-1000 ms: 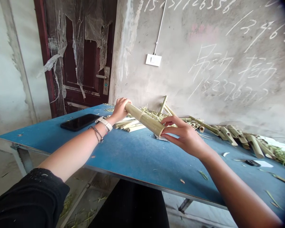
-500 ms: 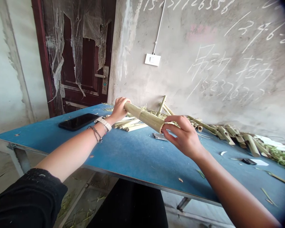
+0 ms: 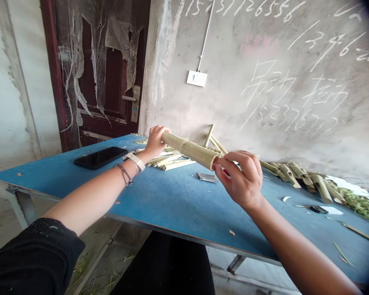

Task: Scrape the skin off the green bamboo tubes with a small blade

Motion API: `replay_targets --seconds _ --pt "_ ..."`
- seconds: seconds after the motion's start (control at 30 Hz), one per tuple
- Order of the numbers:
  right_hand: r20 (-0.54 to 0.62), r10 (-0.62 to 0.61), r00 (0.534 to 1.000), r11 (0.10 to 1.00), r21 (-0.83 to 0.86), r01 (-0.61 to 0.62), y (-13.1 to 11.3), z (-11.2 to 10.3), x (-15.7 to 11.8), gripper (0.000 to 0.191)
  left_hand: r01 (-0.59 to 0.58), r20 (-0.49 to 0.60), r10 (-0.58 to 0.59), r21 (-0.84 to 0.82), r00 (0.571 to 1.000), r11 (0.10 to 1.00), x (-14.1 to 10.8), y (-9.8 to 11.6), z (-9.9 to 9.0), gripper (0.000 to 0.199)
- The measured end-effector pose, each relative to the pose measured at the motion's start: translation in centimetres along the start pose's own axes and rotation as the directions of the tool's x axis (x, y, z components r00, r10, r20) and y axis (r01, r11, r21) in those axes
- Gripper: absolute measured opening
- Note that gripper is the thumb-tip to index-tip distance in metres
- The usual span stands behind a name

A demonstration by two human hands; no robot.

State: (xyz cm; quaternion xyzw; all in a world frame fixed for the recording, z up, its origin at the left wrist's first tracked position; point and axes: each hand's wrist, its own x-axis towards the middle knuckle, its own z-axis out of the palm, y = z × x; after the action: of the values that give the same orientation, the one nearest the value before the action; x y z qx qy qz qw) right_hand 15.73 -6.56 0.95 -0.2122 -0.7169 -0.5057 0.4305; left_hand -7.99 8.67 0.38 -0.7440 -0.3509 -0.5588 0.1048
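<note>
A pale green bamboo tube (image 3: 199, 153) with a joint ring near its middle is held above the table, its right end lower. My left hand (image 3: 156, 140) is wrapped round its far left end. At the right end, my right hand (image 3: 242, 174) has thumb and index finger pinched at the rim of the hollow opening; how far the fingertips reach inside is hidden. A small reddish spot shows between the right fingers, too small to name. Below the tube, a small grey flat piece (image 3: 207, 177) lies on the blue table (image 3: 159, 200).
A black phone (image 3: 100, 157) lies at the left. Behind the tube are peeled bamboo sticks (image 3: 175, 162) and shavings. Along the wall at the right lie cut bamboo tubes (image 3: 322, 188) and green shavings (image 3: 358, 203). A knife-like tool (image 3: 319, 209) with a black part rests nearer.
My right hand has shifted slightly right, and its fingers have curled in closer at the tube's open end. The tube has turned slightly; my left hand keeps its hold.
</note>
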Motion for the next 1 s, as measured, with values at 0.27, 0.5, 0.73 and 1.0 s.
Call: replay_targets --seconds 0.27,0.5,0.73,1.0 --pt "-0.078 0.084 0.993 0.996 -0.021 -0.086 -0.1 -0.3 0.1 0.032 -0.009 -0.074 0.009 -0.002 0.997 1.0 0.1 0.9 -0.5 0.034" --pt "-0.118 0.009 0.993 0.999 -0.03 -0.013 -0.1 -0.6 0.4 0.028 -0.047 -0.001 0.047 -0.061 0.999 0.997 -0.5 0.2 0.5 0.027" --pt "-0.268 0.113 0.957 0.992 -0.032 -0.126 1.0 -1.7 1.5 0.019 -0.042 0.088 0.05 -0.094 0.995 0.995 -1.4 -0.5 1.7 0.026" --pt "-0.014 0.03 0.999 0.962 0.271 -0.025 0.3 -0.8 1.5 0.013 0.007 0.047 -0.003 -0.089 0.999 0.996 -1.1 -0.9 1.6 0.022"
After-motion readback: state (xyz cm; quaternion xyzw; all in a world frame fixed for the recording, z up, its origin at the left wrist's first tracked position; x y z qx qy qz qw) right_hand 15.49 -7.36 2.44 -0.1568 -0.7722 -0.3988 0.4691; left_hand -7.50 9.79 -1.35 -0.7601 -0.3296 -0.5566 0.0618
